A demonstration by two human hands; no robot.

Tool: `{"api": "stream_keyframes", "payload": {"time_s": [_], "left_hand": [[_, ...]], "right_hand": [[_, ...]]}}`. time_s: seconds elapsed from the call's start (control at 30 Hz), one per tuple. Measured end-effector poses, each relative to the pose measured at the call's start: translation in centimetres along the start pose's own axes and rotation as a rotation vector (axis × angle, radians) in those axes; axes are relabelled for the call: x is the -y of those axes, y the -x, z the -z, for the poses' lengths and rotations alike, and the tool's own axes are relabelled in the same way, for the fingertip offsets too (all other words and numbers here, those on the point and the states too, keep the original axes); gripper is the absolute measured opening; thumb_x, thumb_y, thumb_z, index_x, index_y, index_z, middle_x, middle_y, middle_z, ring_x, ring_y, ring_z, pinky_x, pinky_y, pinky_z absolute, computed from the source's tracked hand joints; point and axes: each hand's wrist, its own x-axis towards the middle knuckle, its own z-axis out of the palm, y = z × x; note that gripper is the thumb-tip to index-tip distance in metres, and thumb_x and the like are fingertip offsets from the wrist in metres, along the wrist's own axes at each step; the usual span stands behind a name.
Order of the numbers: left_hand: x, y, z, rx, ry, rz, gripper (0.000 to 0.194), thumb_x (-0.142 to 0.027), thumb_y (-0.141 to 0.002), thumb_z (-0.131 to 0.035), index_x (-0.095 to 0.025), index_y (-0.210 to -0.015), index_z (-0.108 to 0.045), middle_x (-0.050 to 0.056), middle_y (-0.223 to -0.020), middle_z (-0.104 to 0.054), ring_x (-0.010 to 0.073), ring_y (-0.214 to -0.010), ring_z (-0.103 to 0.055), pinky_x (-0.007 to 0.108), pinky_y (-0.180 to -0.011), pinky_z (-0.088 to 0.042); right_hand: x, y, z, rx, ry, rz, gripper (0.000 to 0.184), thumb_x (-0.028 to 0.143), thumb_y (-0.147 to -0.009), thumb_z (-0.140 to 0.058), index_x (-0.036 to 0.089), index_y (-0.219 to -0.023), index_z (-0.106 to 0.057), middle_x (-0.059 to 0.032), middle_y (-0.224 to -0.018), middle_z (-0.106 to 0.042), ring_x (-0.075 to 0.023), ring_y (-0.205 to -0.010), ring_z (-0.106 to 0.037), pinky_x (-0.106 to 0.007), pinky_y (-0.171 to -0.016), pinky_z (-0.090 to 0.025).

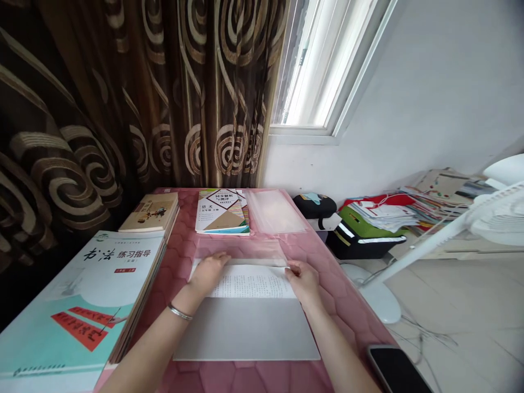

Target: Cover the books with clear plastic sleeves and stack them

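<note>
In the middle of the pink table lies a book [249,330] with a blank pale grey surface toward me and a strip of printed page [251,285] showing beyond it. A clear plastic book cover [245,250] extends past its far edge. My left hand [208,274], with a silver bracelet at the wrist, is closed at the left end of the plastic's near edge; its thumb is hidden. At the right end, my right hand [303,279] pinches the plastic beside the page between thumb and fingers.
Stacked books [102,289] fill the table's left side, with smaller books [153,212] behind. Farther back are more books [221,210] and a stack of clear covers [276,212]. A phone [397,368] lies front right. A white fan [426,245] and a green-black bag [364,232] stand beyond the table.
</note>
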Motion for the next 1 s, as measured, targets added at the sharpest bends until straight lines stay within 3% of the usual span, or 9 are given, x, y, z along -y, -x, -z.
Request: {"api": "stream_keyframes", "payload": {"time_s": [0.1,0.3,0.43,0.6,0.73,1.0], "left_hand": [[-2.1,-1.5,0.1,0.05,-0.015,-0.08,0.052,0.005,-0.083,-0.041,-0.019,-0.126,-0.057,0.009,-0.134,-0.06,0.0169,-0.116,-0.061,0.029,-0.097,-0.049],[-5.6,-2.8,0.0,0.072,-0.08,-0.116,0.031,0.0,-0.088,-0.041,-0.011,-0.107,-0.063,0.015,-0.11,-0.066,0.0237,-0.099,-0.067,0.036,-0.081,-0.055],[-6.3,-3.1,-0.3,0.072,-0.108,-0.11,0.028,-0.001,-0.088,-0.041,-0.01,-0.103,-0.063,0.015,-0.106,-0.066,0.024,-0.099,-0.065,0.035,-0.079,-0.055],[-6.4,-3.3,-0.3,0.061,-0.12,-0.093,0.03,-0.001,-0.089,-0.038,-0.01,-0.104,-0.063,0.016,-0.103,-0.066,0.024,-0.097,-0.066,0.035,-0.078,-0.055],[-6.9,-3.8,-0.2,0.056,-0.121,-0.112,0.03,-0.002,-0.089,-0.038,-0.009,-0.108,-0.061,0.016,-0.105,-0.066,0.0249,-0.097,-0.066,0.036,-0.077,-0.055],[-8.7,-5.1,-0.2,0.042,-0.108,-0.18,0.029,-0.005,-0.092,-0.037,-0.012,-0.105,-0.062,0.014,-0.105,-0.067,0.0225,-0.097,-0.066,0.033,-0.078,-0.055]], "right_hand": [[0.5,0.1,-0.1,0.003,0.067,0.01,0.027,0.033,-0.07,-0.052,0.019,-0.091,-0.063,-0.0061,-0.078,-0.072,-0.0237,-0.072,-0.068,-0.034,-0.067,-0.052],[1.4,0.4,0.0,-0.016,0.112,0.038,0.023,0.032,-0.071,-0.05,0.02,-0.088,-0.061,-0.0069,-0.081,-0.071,-0.0234,-0.074,-0.067,-0.035,-0.07,-0.052],[1.5,1.0,1.3,-0.05,0.122,0.089,0.019,0.035,-0.072,-0.054,0.02,-0.083,-0.061,-0.0075,-0.086,-0.069,-0.0224,-0.079,-0.066,-0.033,-0.071,-0.053],[2.5,2.1,3.2,0.009,0.258,-0.051,0.021,0.039,-0.076,-0.056,0.023,-0.09,-0.062,-0.0031,-0.087,-0.068,-0.0189,-0.075,-0.067,-0.03,-0.069,-0.051],[2.9,2.3,3.2,0.042,0.203,-0.089,0.017,0.036,-0.077,-0.056,0.023,-0.088,-0.059,-0.0016,-0.079,-0.069,-0.0192,-0.072,-0.067,-0.03,-0.066,-0.05],[1.5,1.8,2.6,0.087,0.096,-0.062,0.022,0.04,-0.076,-0.056,0.023,-0.09,-0.062,0.0,-0.072,-0.069,-0.0199,-0.068,-0.067,-0.03,-0.062,-0.049]]}}
